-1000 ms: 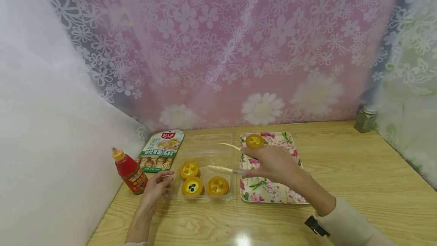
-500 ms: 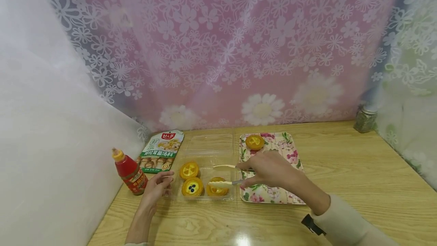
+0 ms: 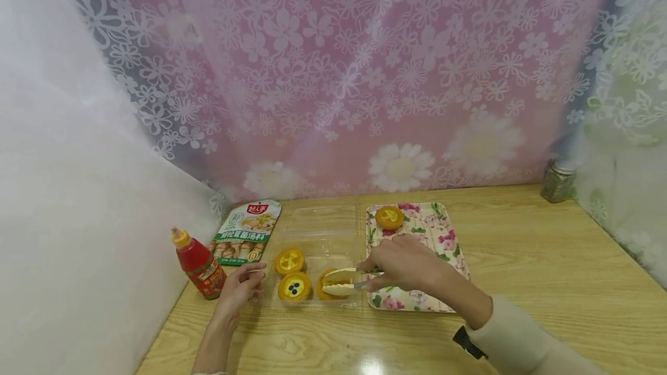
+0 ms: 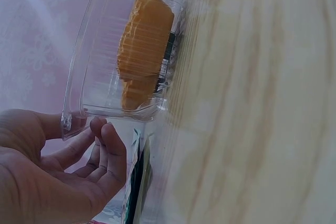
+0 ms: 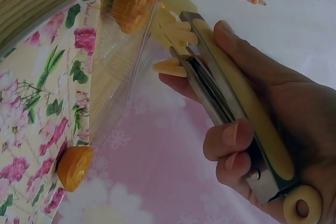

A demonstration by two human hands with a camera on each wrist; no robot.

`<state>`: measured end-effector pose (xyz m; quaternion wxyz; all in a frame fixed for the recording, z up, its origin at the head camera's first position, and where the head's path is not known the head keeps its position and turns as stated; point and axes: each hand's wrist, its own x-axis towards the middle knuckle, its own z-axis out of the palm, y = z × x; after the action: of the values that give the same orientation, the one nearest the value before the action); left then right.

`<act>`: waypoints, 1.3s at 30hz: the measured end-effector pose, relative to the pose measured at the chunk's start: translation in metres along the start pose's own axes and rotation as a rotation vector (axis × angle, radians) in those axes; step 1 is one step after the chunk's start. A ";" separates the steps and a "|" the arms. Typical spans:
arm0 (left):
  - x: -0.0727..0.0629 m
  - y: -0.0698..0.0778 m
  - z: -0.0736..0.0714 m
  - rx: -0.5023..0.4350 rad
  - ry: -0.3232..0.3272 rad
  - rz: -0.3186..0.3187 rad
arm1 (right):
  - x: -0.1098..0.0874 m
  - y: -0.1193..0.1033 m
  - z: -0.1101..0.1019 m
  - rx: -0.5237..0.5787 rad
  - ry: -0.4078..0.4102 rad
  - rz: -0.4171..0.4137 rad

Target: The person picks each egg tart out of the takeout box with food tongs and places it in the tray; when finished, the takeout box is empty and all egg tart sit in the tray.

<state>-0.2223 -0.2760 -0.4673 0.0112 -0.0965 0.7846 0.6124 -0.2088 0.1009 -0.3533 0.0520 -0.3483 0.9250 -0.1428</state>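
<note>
My left hand (image 3: 241, 289) pinches the left rim of a clear plastic clamshell box (image 4: 79, 77) between thumb and fingertips. Inside it on the left are an egg tart with a wedge pattern (image 3: 289, 261) and, in front, an egg tart with dark berries (image 3: 294, 287). My right hand (image 3: 403, 262) grips metal tongs with cream tips and grips (image 5: 244, 95). Their parted tips reach down over the front right tart (image 3: 320, 286), partly hiding it. A further tart (image 3: 389, 218) sits at the back left of a flowered tray (image 3: 417, 300).
A red sauce bottle with a yellow cap (image 3: 199, 265) and a green-and-white food packet (image 3: 245, 233) stand left of the box. The box's clear lid (image 3: 320, 219) lies folded back. A glass jar (image 3: 559, 183) stands at the far right.
My right hand has come forward and down with the tongs, from over the box's middle to the front right tart. The tongs' tips have drawn closer together. My left hand stays put.
</note>
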 end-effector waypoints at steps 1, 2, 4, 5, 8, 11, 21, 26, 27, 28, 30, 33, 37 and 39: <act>0.000 0.000 0.000 0.000 0.002 -0.001 | 0.001 0.000 0.001 -0.007 0.008 -0.001; 0.000 -0.001 0.000 -0.001 0.002 -0.001 | 0.001 -0.001 0.002 -0.012 0.016 -0.004; 0.000 -0.001 0.000 -0.003 0.004 -0.004 | 0.002 -0.001 0.004 -0.014 0.031 -0.011; 0.000 -0.001 0.000 -0.005 0.004 -0.005 | 0.002 -0.001 0.005 -0.017 0.036 -0.015; 0.000 -0.002 0.000 -0.011 0.000 -0.005 | 0.002 -0.001 0.005 -0.041 0.047 -0.021; 0.000 -0.002 0.000 -0.011 -0.006 0.005 | 0.003 0.000 0.004 -0.094 0.050 -0.014; 0.002 -0.003 -0.001 0.001 -0.010 0.008 | 0.006 -0.002 0.002 -0.134 0.032 0.000; 0.002 -0.004 -0.002 0.013 -0.010 0.003 | 0.011 -0.004 0.004 -0.171 0.044 0.004; 0.002 -0.004 -0.002 0.015 -0.009 0.004 | 0.012 -0.004 0.004 -0.173 0.045 0.004; 0.003 -0.005 -0.002 0.017 -0.010 0.005 | 0.013 -0.004 0.003 -0.174 0.044 0.005; 0.003 -0.005 -0.002 0.017 -0.008 0.004 | 0.016 -0.006 0.002 -0.160 0.037 0.017; 0.003 -0.004 -0.002 0.009 -0.006 0.000 | 0.019 -0.008 0.002 -0.143 0.019 0.032; 0.003 -0.004 -0.001 -0.002 -0.005 -0.008 | 0.022 -0.011 0.004 -0.154 -0.003 0.054; 0.003 -0.003 0.000 -0.005 -0.005 -0.013 | 0.023 -0.013 0.006 -0.169 0.000 0.064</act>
<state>-0.2243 -0.2776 -0.4705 0.0168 -0.1000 0.7823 0.6146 -0.2168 0.0753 -0.3546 0.0267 -0.3216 0.9444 -0.0626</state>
